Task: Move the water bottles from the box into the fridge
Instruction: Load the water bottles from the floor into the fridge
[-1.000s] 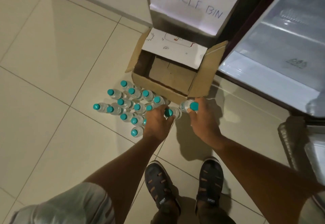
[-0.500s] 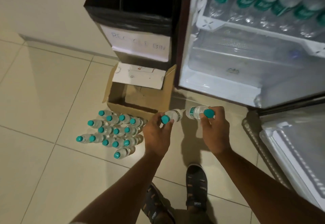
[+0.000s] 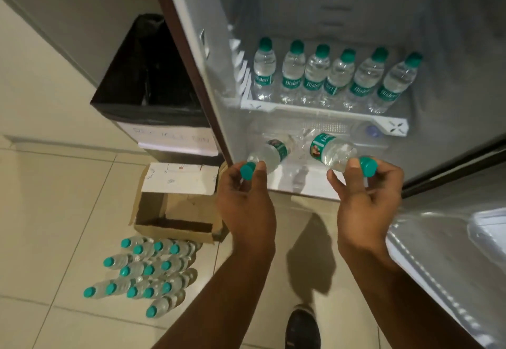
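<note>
The left hand (image 3: pixel 243 198) is pinching a bottle (image 3: pixel 269 154), the right hand (image 3: pixel 367 198) a second bottle (image 3: pixel 332 151); both are now rising from the floor pile (image 3: pixel 147 272) to the fridge (image 3: pixel 208 75), nearing placement.

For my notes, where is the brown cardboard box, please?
Head view, left of centre: the brown cardboard box sits on the floor between the black-lined bin and the teal-capped plastic bottles.

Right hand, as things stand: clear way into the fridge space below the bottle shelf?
Probably yes. The fridge stands open, the right hand holds its bottle base-first at that opening, and nothing visible blocks the space under the shelf.
</note>
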`<action>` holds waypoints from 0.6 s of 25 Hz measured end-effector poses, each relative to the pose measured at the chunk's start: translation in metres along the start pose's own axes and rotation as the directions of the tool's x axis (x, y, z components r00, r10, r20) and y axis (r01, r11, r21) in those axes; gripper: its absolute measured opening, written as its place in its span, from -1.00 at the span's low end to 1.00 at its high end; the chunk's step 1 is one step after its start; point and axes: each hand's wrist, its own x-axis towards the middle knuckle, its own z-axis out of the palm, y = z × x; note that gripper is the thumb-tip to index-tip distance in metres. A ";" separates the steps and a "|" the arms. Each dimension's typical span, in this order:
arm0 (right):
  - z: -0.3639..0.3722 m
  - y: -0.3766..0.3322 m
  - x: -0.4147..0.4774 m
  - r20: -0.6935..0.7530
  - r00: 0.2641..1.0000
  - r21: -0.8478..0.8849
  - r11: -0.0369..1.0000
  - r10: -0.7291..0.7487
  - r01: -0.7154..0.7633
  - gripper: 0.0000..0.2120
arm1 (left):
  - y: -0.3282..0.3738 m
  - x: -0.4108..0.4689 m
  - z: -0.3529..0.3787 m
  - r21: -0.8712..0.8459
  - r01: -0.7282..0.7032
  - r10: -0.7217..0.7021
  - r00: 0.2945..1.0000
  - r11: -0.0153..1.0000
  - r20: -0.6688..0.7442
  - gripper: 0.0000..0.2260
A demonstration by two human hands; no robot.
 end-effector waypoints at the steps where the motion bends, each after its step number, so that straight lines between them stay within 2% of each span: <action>1: 0.004 -0.010 0.006 -0.016 1.000 0.033 0.999 -0.005 0.006 -0.86 | 0.015 -0.005 0.010 -0.072 0.013 -0.015 1.000 0.997 -0.016 -0.83; 5: 0.025 -0.042 0.032 0.020 1.000 0.240 0.971 -0.012 0.006 -0.86 | 0.060 0.005 0.050 -0.319 0.012 -0.018 1.000 0.948 -0.014 -0.76; 8: 0.051 -0.053 0.056 0.028 1.000 0.322 0.947 -0.002 -0.007 -0.84 | 0.081 0.026 0.078 -0.390 -0.029 0.034 0.999 0.920 0.005 -0.75; 11: 0.080 -0.065 0.084 -0.005 1.000 0.317 0.948 -0.012 0.013 -0.82 | 0.101 0.059 0.111 -0.328 -0.153 0.162 0.987 0.932 0.000 -0.77; 15: 0.113 -0.078 0.131 -0.024 0.999 0.242 0.969 -0.048 0.052 -0.83 | 0.114 0.107 0.145 -0.160 -0.418 0.429 0.903 0.894 0.038 -0.82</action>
